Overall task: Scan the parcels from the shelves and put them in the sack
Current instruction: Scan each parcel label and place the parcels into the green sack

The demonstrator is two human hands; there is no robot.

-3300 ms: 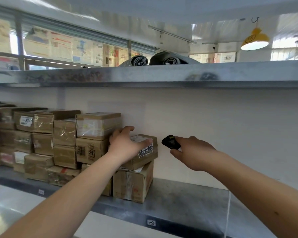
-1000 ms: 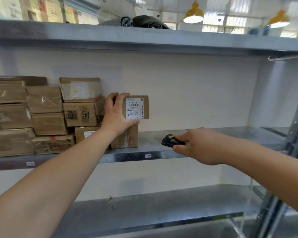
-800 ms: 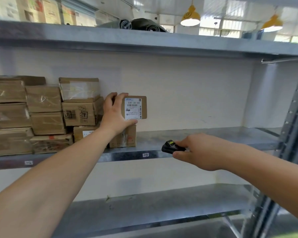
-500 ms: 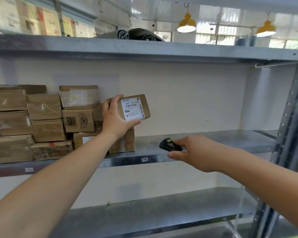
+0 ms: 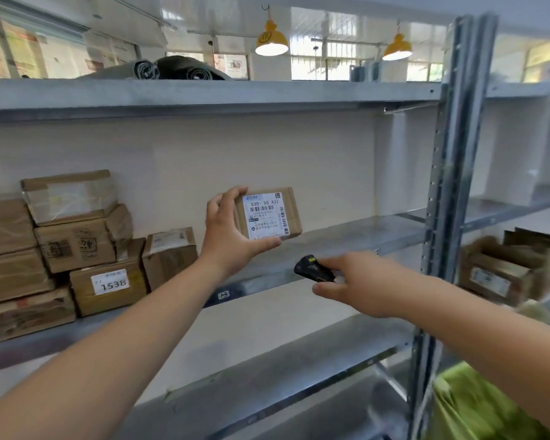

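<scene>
Head view looks along a grey metal shelf (image 5: 346, 236) in a rack of several levels. At centre the left hand (image 5: 227, 233) holds a small brown parcel (image 5: 269, 214) up in the air, in front of the shelf's pale back wall and clear of the shelf board; its grip is curled round the parcel's left end, fingers over the top edge and thumb under the bottom. A white barcode label (image 5: 265, 215) on the parcel faces the camera. Lower and to the right, the right hand (image 5: 359, 282) pinches a small black scanner (image 5: 313, 269), whose front end points up and left toward the parcel; the two are near but apart. On the left of the shelf stand stacked cardboard boxes (image 5: 73, 246), one marked 1538 (image 5: 110, 284). A grey upright post (image 5: 451, 185) divides this bay from the next, where more boxes (image 5: 502, 268) sit, blurred. A bright green sack (image 5: 477, 408) shows at the lower right corner. Two yellow lamps (image 5: 271, 39) hang above.
</scene>
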